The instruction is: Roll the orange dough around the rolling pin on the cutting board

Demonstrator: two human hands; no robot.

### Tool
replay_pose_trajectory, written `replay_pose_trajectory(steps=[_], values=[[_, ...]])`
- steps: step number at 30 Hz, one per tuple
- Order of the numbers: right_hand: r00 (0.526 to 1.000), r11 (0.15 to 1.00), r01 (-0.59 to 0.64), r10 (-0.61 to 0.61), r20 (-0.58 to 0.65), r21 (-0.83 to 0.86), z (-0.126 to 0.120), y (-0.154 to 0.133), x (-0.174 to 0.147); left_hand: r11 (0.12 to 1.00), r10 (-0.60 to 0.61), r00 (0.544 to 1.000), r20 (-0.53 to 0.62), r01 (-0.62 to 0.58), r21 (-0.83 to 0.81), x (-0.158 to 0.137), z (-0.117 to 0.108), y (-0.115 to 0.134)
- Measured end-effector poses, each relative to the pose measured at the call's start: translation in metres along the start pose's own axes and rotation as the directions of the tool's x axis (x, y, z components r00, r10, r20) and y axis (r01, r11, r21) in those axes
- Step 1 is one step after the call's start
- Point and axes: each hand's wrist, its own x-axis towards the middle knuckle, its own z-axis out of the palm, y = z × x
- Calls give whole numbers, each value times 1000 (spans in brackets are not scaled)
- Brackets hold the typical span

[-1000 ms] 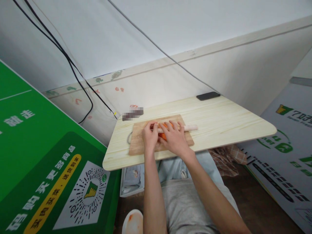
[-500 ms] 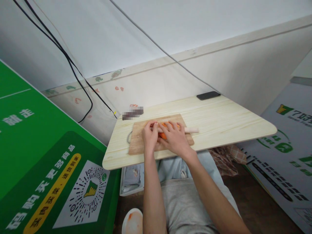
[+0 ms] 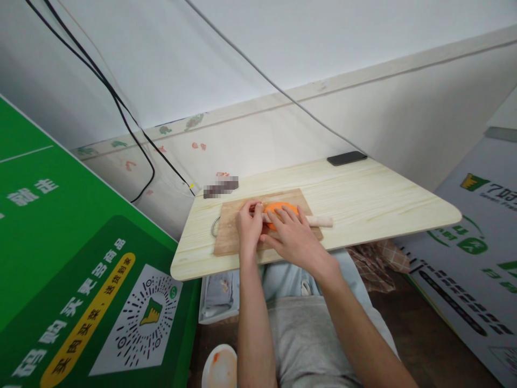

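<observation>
A flat piece of orange dough lies on a wooden cutting board. Across it runs a pale wooden rolling pin, its right end sticking out past the board's edge. My right hand lies palm down on the pin, fingers stretched out and spread over pin and dough. At the pin's left end, my left hand is closed with curled fingers beside the dough. What those fingers hold is hidden.
The board rests on a light wood-grain table. A black phone lies at the back edge, and a blurred-out dark item at the back left. Below are a white bin and a stained white lid-like object. A green panel stands left.
My right hand has drawn back slightly toward me along with the rolling pin, so more of the orange dough shows behind it. The left hand has stayed about where it was.
</observation>
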Motion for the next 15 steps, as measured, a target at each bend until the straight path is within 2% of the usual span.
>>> replay_pose_trajectory(steps=[4, 10, 15], values=[[999, 999, -35, 35, -29, -20, 9, 3, 6, 1000, 1, 1000, 0, -1, -2, 0, 1, -2], [988, 999, -26, 19, -155, -48, 32, 15, 28, 1000, 13, 1000, 7, -13, -1, 3, 3, -6], [979, 998, -38, 28, -203, -50, 38, 16, 32, 1000, 22, 1000, 14, -22, 6, 3, 2, -8]])
